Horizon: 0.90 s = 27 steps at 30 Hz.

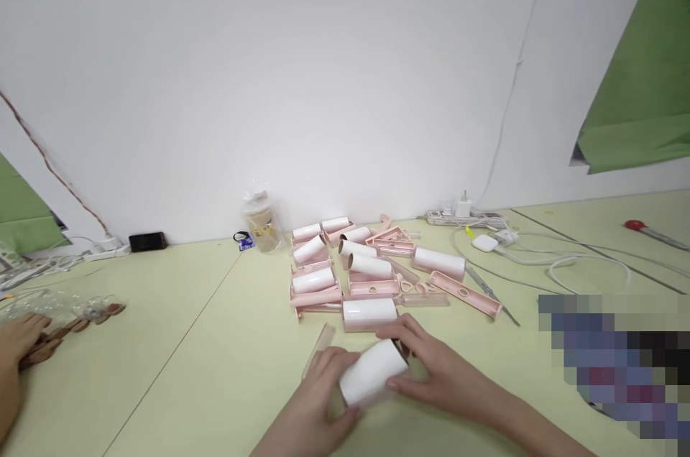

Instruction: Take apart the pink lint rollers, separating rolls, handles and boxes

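Note:
Low in the middle of the view, my left hand (323,392) and my right hand (431,363) hold a white lint roll (369,374) with a brown cardboard core, tilted up to the right. My left fingers wrap its left end. My right thumb and fingers grip the right end around the core's opening. Just beyond lies another white roll (369,315) on its side. A clear plastic strip (319,349) is beside my left hand. Further back is a pile of white rolls (371,265) and pink plastic holders (466,294), with a clear pink-tinted handle (425,299) among them.
A plastic cup (264,223) stands by the wall, near a black phone (147,241). White cables (587,263) and a power strip (442,218) lie back right, with a red-handled tool (655,233). At far left, another person's hand (24,338) touches brown pieces (70,331).

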Each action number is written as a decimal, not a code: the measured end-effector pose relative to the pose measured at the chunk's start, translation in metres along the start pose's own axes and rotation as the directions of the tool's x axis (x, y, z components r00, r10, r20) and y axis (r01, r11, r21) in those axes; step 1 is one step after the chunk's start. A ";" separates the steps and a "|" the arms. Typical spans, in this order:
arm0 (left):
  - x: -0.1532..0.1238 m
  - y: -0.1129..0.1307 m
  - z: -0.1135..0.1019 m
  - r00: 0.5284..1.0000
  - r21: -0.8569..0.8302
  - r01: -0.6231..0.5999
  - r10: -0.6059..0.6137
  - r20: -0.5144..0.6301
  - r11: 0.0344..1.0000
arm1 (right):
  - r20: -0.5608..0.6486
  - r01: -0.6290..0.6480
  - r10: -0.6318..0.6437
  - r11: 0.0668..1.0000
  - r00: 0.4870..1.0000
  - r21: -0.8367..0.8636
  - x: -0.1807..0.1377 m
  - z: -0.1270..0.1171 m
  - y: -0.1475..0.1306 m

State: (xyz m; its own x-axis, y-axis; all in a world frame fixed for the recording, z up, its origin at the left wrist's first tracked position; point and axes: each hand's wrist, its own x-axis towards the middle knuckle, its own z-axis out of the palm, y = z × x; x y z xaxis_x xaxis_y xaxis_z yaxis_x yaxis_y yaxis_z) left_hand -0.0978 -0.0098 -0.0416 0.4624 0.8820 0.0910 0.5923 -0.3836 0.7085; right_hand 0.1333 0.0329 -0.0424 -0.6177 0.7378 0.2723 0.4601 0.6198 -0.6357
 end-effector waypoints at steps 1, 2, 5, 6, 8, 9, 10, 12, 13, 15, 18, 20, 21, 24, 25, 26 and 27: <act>0.008 0.002 0.000 1.000 0.000 -0.019 0.019 0.010 1.000 | -0.001 -0.016 0.016 1.000 1.000 -0.009 0.000 -0.006 0.003; 0.015 0.002 0.001 0.999 -0.005 -0.037 0.037 0.021 0.999 | 0.000 -0.026 0.026 0.999 1.000 -0.021 -0.001 -0.013 0.007; 0.032 0.002 0.004 0.997 -0.050 -0.066 0.068 0.034 0.997 | -0.016 -0.050 0.050 0.999 0.999 -0.003 -0.006 -0.038 0.016; 0.035 0.002 0.005 0.997 -0.069 -0.067 0.069 0.030 0.995 | -0.045 -0.053 0.055 0.998 0.997 0.036 -0.009 -0.047 0.019; 0.038 0.001 0.006 0.998 -0.079 -0.056 0.059 0.024 0.995 | -0.160 -0.058 0.084 0.985 0.983 0.161 -0.013 -0.064 0.023; 0.037 0.000 0.007 0.999 -0.062 -0.051 0.052 0.016 0.997 | -0.245 -0.065 0.122 0.971 0.962 0.230 -0.016 -0.071 0.025; 0.036 -0.002 0.006 0.999 -0.034 -0.044 0.044 0.002 0.998 | -0.329 -0.078 0.175 0.954 0.928 0.288 -0.017 -0.077 0.026; 0.033 -0.006 0.002 0.998 0.047 -0.034 0.036 -0.056 0.998 | -0.454 -0.129 0.283 0.931 0.845 0.342 -0.020 -0.084 0.028; 0.032 -0.009 -0.002 0.994 0.095 -0.026 0.036 -0.101 0.995 | -0.484 -0.161 0.316 0.929 0.816 0.335 -0.020 -0.084 0.029; 0.034 -0.016 -0.011 0.979 0.208 -0.004 0.046 -0.198 0.978 | -0.505 -0.211 0.328 0.938 0.798 0.276 -0.019 -0.082 0.029; 0.045 -0.026 -0.024 0.946 0.440 0.058 0.091 -0.310 0.896 | -0.501 -0.268 0.321 0.947 0.804 0.177 -0.018 -0.074 0.031; 0.054 -0.032 -0.031 0.930 0.593 0.109 0.128 -0.343 0.798 | -0.489 -0.281 0.318 0.948 0.813 0.150 -0.017 -0.069 0.031; 0.058 -0.035 -0.033 0.926 0.652 0.131 0.143 -0.350 0.747 | -0.470 -0.276 0.314 0.949 0.825 0.149 -0.018 -0.067 0.030; 0.063 -0.044 -0.039 0.928 0.740 0.149 0.165 -0.333 0.656 | -0.404 -0.223 0.285 0.955 0.869 0.194 -0.019 -0.062 0.026; 0.062 -0.047 -0.041 0.933 0.751 0.139 0.168 -0.317 0.646 | -0.380 -0.202 0.278 0.953 0.882 0.228 -0.020 -0.060 0.024; 0.060 -0.049 -0.043 0.936 0.751 0.125 0.175 -0.307 0.649 | -0.358 -0.182 0.274 0.946 0.893 0.270 -0.021 -0.059 0.022; 0.057 -0.050 -0.045 0.930 0.736 0.107 0.194 -0.312 0.669 | -0.341 -0.164 0.273 0.935 0.900 0.314 -0.021 -0.057 0.020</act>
State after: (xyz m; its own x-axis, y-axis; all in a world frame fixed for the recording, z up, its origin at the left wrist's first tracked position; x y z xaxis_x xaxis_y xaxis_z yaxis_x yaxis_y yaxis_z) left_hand -0.1306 0.0723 -0.0398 0.3389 0.8310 0.4410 0.9312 -0.3633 -0.0311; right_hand 0.1916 0.0446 -0.0195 -0.2128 0.9239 0.3181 0.3310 0.3745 -0.8661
